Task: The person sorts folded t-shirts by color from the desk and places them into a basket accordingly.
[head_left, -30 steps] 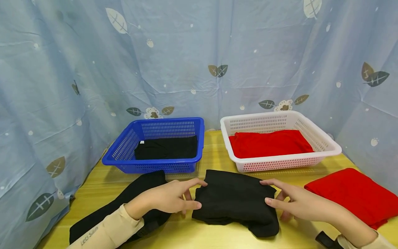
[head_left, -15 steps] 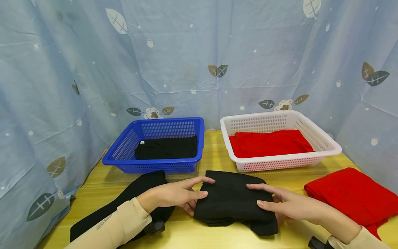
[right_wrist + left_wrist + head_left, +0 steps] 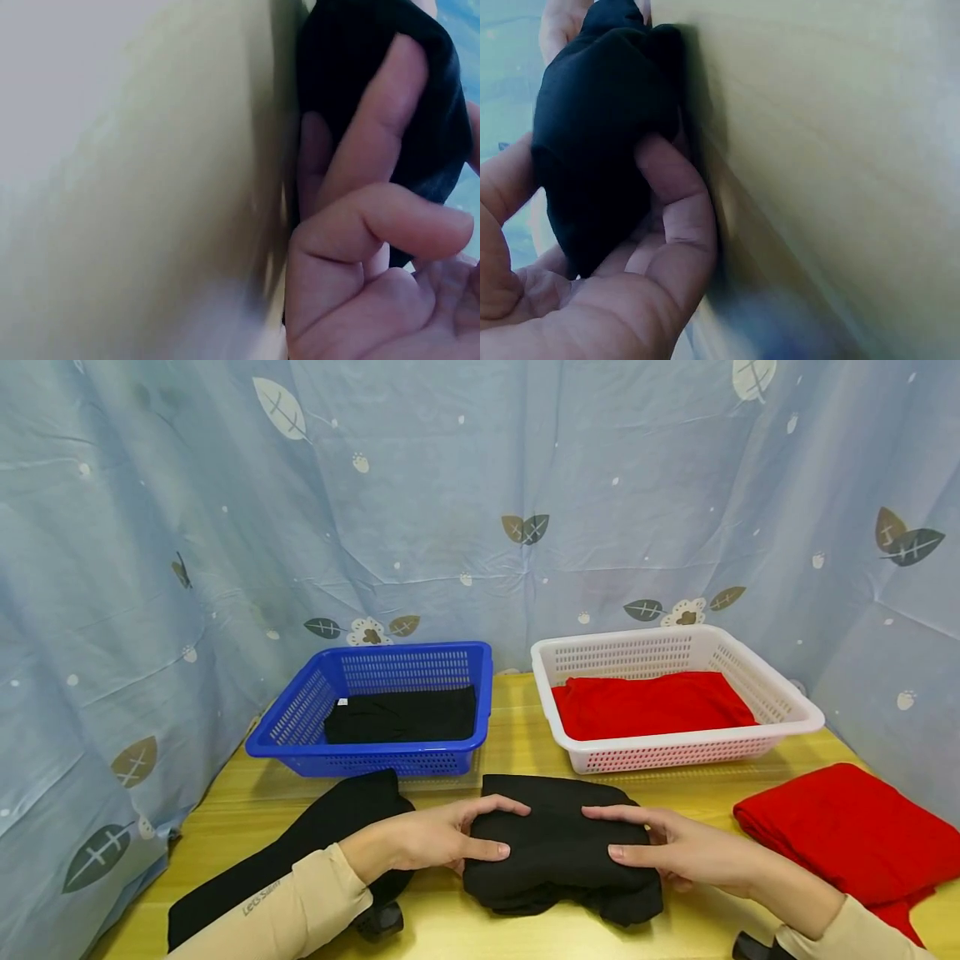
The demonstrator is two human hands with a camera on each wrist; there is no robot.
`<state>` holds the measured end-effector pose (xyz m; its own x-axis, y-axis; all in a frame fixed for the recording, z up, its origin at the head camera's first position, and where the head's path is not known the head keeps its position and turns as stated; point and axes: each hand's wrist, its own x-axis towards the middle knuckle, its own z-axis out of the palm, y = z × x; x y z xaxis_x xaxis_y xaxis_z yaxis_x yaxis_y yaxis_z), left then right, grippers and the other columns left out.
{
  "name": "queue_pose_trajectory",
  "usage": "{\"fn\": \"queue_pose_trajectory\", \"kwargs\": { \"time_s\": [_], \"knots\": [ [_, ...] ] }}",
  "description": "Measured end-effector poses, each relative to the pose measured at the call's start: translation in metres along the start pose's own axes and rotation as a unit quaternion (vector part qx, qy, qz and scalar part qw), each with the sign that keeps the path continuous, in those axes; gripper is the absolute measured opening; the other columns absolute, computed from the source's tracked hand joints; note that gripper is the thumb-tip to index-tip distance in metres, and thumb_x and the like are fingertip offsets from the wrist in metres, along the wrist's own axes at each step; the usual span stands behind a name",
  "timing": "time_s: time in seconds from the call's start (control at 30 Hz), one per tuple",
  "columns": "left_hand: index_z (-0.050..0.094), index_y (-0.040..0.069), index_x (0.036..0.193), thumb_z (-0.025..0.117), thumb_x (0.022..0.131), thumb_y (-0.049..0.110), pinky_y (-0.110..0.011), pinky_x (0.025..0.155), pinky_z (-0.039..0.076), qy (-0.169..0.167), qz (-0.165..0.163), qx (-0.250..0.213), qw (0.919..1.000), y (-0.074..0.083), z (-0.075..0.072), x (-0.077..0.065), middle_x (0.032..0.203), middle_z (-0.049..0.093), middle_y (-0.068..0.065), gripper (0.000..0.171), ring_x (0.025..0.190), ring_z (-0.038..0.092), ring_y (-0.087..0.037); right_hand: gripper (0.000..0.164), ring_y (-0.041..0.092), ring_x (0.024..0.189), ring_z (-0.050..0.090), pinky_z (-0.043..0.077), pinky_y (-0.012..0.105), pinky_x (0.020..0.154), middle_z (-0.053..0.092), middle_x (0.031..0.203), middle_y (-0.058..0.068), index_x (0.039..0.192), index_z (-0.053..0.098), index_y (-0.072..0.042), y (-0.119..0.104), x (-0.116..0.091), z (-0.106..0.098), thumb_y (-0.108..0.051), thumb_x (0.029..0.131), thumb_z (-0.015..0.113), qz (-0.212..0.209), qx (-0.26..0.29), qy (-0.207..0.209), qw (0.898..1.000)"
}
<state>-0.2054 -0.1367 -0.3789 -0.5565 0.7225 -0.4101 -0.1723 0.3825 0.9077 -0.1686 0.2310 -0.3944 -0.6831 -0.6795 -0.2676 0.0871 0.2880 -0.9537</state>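
Observation:
A folded black garment (image 3: 558, 835) lies at the front middle of the table, its near edge bunched. My left hand (image 3: 442, 837) grips its left end, thumb and index finger on top. In the left wrist view, other fingers (image 3: 679, 184) curl beneath the black cloth (image 3: 592, 142). At the opposite end my right hand (image 3: 697, 852) holds the garment the same way, thumb and index finger over the top. The right wrist view shows fingers (image 3: 375, 127) tucked under the cloth (image 3: 435, 142), close to the tabletop.
Behind stand a blue basket (image 3: 367, 749) with folded black cloth (image 3: 405, 717) inside and a white basket (image 3: 682, 739) holding red cloth (image 3: 652, 706). Another black garment (image 3: 300, 835) lies under the left forearm. Folded red cloth (image 3: 855, 827) rests at the right. A patterned curtain (image 3: 525, 593) hangs behind.
Both hands have moved inward from the garment's side edges and now grip it, fingers under and thumbs on top. The garment is squeezed slightly narrower and has shifted a little left.

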Motion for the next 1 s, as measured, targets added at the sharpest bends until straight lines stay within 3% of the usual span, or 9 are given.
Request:
{"fn": "queue_pose_trajectory", "kwargs": {
  "time_s": [0.17, 0.33, 0.43, 0.53, 0.63, 0.73, 0.87, 1.0],
  "knots": [
    [0.055, 0.036, 0.152, 0.070, 0.105, 0.015, -0.027, 0.079, 0.058, 0.011, 0.015, 0.026, 0.9995, -0.001, 0.002, -0.003, 0.145, 0.056, -0.006, 0.054, 0.106, 0.069, -0.018, 0.060, 0.018, 0.045, 0.021, 0.027, 0.024, 0.047, 0.032, 0.065, -0.004, 0.167, 0.041, -0.017, 0.000, 0.003, 0.004, -0.026, 0.111, 0.061, -0.002, 0.008, 0.001, 1.000],
    [0.056, 0.035, 0.151, 0.072, 0.103, 0.013, -0.030, 0.103, 0.055, 0.027, 0.033, 0.051, 0.9978, -0.002, 0.003, -0.008, 0.148, 0.057, -0.003, 0.055, 0.129, 0.060, -0.019, 0.061, 0.020, 0.047, 0.022, 0.029, 0.024, 0.048, 0.040, 0.072, -0.002, 0.166, 0.043, -0.015, -0.001, 0.005, 0.009, -0.025, 0.109, 0.064, -0.002, 0.018, 0.008, 1.000],
    [0.057, 0.033, 0.151, 0.072, 0.103, 0.011, -0.033, 0.109, 0.053, 0.032, 0.044, 0.056, 0.9969, 0.000, 0.003, -0.012, 0.147, 0.059, -0.003, 0.056, 0.131, 0.060, -0.019, 0.061, 0.020, 0.049, 0.025, 0.032, 0.024, 0.050, 0.055, 0.091, 0.005, 0.165, 0.044, -0.016, -0.003, 0.005, 0.011, -0.025, 0.109, 0.065, -0.003, 0.019, 0.012, 1.000],
    [0.057, 0.032, 0.151, 0.072, 0.102, 0.010, -0.034, 0.111, 0.051, 0.040, 0.055, 0.066, 0.9955, 0.003, 0.003, -0.017, 0.147, 0.059, -0.003, 0.056, 0.131, 0.060, -0.019, 0.060, 0.020, 0.050, 0.027, 0.034, 0.023, 0.050, 0.059, 0.106, 0.009, 0.165, 0.045, -0.016, -0.007, 0.004, 0.013, -0.025, 0.109, 0.065, -0.010, 0.009, 0.018, 1.000],
    [0.058, 0.034, 0.150, 0.073, 0.102, 0.011, -0.034, 0.113, 0.049, 0.050, 0.066, 0.085, 0.9930, 0.007, 0.003, -0.023, 0.149, 0.058, -0.002, 0.055, 0.132, 0.059, -0.018, 0.060, 0.020, 0.047, 0.025, 0.031, 0.024, 0.048, 0.053, 0.086, 0.005, 0.164, 0.046, -0.017, -0.012, 0.004, 0.015, -0.025, 0.108, 0.066, -0.016, -0.006, 0.028, 0.999],
    [0.058, 0.034, 0.151, 0.073, 0.102, 0.012, -0.035, 0.113, 0.049, 0.052, 0.080, 0.094, 0.9910, 0.012, 0.002, -0.029, 0.152, 0.057, -0.002, 0.055, 0.134, 0.059, -0.019, 0.060, 0.022, 0.047, 0.025, 0.031, 0.025, 0.047, 0.048, 0.082, 0.003, 0.163, 0.047, -0.019, -0.018, 0.002, 0.017, -0.026, 0.107, 0.068, -0.022, -0.022, 0.039, 0.999],
    [0.056, 0.031, 0.153, 0.071, 0.103, 0.012, -0.033, 0.112, 0.050, 0.048, 0.100, 0.101, 0.9887, 0.019, 0.000, -0.038, 0.153, 0.057, -0.004, 0.055, 0.135, 0.060, -0.020, 0.060, 0.022, 0.050, 0.032, 0.036, 0.024, 0.049, 0.056, 0.118, 0.014, 0.162, 0.050, -0.022, -0.029, 0.000, 0.021, -0.026, 0.106, 0.069, -0.029, -0.040, 0.052, 0.997],
    [0.056, 0.030, 0.154, 0.071, 0.103, 0.013, -0.031, 0.111, 0.051, 0.055, 0.108, 0.112, 0.9863, 0.025, -0.002, -0.047, 0.153, 0.058, -0.005, 0.055, 0.134, 0.061, -0.020, 0.059, 0.018, 0.049, 0.033, 0.036, 0.023, 0.049, 0.051, 0.135, 0.020, 0.160, 0.052, -0.025, -0.041, 0.000, 0.024, -0.027, 0.104, 0.071, -0.041, -0.064, 0.063, 0.995]
  ]
}}
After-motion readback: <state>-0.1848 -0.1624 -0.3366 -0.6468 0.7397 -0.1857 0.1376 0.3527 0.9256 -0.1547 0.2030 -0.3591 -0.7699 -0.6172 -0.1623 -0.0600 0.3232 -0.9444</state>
